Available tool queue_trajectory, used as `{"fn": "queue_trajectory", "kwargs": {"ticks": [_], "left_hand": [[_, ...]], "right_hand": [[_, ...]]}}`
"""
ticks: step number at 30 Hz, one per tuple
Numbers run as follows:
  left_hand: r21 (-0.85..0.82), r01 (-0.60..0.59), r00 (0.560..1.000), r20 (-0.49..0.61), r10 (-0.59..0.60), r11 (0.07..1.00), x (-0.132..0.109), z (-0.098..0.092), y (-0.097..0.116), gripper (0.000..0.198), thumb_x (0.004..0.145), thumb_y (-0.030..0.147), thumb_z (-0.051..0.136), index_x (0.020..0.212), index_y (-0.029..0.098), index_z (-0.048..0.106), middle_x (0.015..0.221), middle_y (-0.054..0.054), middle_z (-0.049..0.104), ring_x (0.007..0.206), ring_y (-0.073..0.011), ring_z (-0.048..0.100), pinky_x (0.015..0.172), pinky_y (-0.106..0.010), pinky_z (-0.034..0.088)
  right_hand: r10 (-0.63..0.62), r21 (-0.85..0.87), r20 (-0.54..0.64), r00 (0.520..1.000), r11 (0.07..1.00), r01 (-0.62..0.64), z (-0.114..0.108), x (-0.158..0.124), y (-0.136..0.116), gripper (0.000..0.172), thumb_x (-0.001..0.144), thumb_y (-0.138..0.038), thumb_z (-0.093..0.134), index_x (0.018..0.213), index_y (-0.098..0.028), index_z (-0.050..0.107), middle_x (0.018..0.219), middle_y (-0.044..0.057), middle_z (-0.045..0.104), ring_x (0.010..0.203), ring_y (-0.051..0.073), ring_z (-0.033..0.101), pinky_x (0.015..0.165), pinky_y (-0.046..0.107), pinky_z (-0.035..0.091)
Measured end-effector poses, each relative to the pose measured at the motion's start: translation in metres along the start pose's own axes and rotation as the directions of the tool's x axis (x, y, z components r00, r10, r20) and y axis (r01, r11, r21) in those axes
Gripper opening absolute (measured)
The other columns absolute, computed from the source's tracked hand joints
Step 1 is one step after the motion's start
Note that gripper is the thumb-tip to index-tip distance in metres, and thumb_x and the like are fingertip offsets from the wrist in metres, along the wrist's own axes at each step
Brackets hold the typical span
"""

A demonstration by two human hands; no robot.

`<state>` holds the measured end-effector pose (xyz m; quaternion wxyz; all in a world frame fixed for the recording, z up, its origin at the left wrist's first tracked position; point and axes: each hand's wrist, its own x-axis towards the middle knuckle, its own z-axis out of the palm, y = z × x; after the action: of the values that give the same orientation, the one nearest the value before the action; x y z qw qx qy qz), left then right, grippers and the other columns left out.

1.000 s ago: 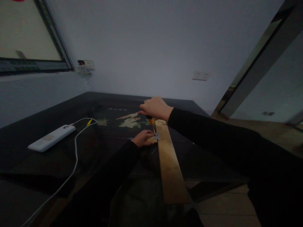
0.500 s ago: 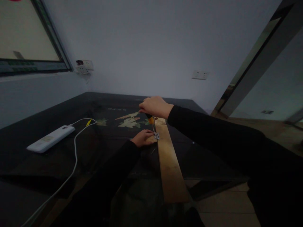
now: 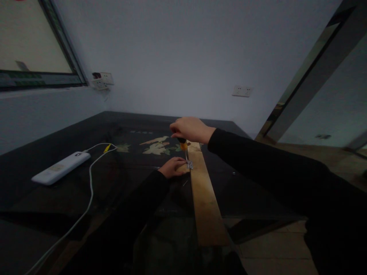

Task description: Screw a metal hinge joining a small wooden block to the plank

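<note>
My right hand (image 3: 190,128) is closed round the black and yellow handle of a screwdriver (image 3: 183,146). The shaft points down, its tip at a small metal hinge (image 3: 190,164). That hinge lies across the joint between a long wooden board (image 3: 207,198) and a smaller wooden piece (image 3: 183,168) on its left. My left hand (image 3: 172,167) grips the smaller piece, fingers on top and thumb along its near edge, close beside the hinge. A thin screw-like metal piece (image 3: 185,183) lies on the table just below the thumb.
The dark table (image 3: 120,191) has a bird and leaf picture on its top. A white power bank (image 3: 61,168) lies at left, its white cable (image 3: 91,183) running off the near edge. The long board overhangs the table's front edge. A wall with sockets (image 3: 242,91) stands behind.
My right hand has shifted slightly to the right and turned a little, with the screwdriver still in it. My left hand, the boards and the hinge stay in place.
</note>
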<state>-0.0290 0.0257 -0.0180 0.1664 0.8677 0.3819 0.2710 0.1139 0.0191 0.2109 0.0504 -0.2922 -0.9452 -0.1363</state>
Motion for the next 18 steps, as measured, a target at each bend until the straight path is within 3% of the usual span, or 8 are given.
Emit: {"fn": "queue_trajectory", "kwargs": {"ticks": [5, 11, 14, 18], "left_hand": [[-0.007, 0.001, 1.000, 0.001, -0.001, 1.000, 0.000, 0.000, 0.000, 0.050, 0.074, 0.030, 0.070, 0.122, 0.017, 0.062, 0.124, -0.012, 0.058, 0.115, -0.0263, 0.052, 0.103, -0.038, 0.040], [-0.006, 0.024, 1.000, 0.004, -0.024, 1.000, -0.001, 0.003, -0.005, 0.052, 0.074, 0.030, 0.070, 0.124, 0.018, 0.060, 0.125, -0.011, 0.057, 0.117, -0.0260, 0.051, 0.104, -0.039, 0.039], [-0.002, 0.022, 1.000, -0.004, -0.022, 1.000, -0.001, 0.004, -0.007, 0.052, 0.074, 0.031, 0.070, 0.124, 0.017, 0.060, 0.124, -0.011, 0.057, 0.117, -0.0266, 0.051, 0.104, -0.040, 0.040], [0.004, 0.012, 1.000, -0.020, -0.012, 1.000, -0.001, 0.005, -0.006, 0.052, 0.075, 0.033, 0.069, 0.123, 0.017, 0.060, 0.123, -0.011, 0.058, 0.117, -0.0266, 0.052, 0.104, -0.040, 0.040]], "right_hand": [[0.032, -0.060, -0.010, 0.999, 0.998, -0.032, 0.005, -0.006, -0.004, 0.040, 0.095, -0.043, 0.036, 0.105, -0.016, 0.063, 0.106, 0.013, 0.064, 0.083, 0.021, 0.059, 0.060, 0.029, 0.030], [-0.058, 0.146, 0.178, 0.982, 0.989, 0.032, -0.005, -0.006, 0.002, 0.033, 0.082, -0.026, 0.054, 0.113, -0.016, 0.057, 0.115, 0.011, 0.059, 0.082, 0.017, 0.055, 0.061, 0.028, 0.032], [-0.085, 0.122, 0.129, 0.988, 0.990, 0.069, -0.005, -0.006, 0.003, 0.026, 0.084, -0.022, 0.053, 0.109, -0.018, 0.059, 0.110, 0.009, 0.060, 0.087, 0.017, 0.055, 0.063, 0.028, 0.031], [-0.009, -0.018, 0.017, 1.000, 1.000, 0.010, 0.002, -0.010, -0.001, 0.024, 0.091, -0.035, 0.047, 0.105, -0.020, 0.061, 0.106, 0.009, 0.062, 0.084, 0.018, 0.056, 0.061, 0.028, 0.029]]}}
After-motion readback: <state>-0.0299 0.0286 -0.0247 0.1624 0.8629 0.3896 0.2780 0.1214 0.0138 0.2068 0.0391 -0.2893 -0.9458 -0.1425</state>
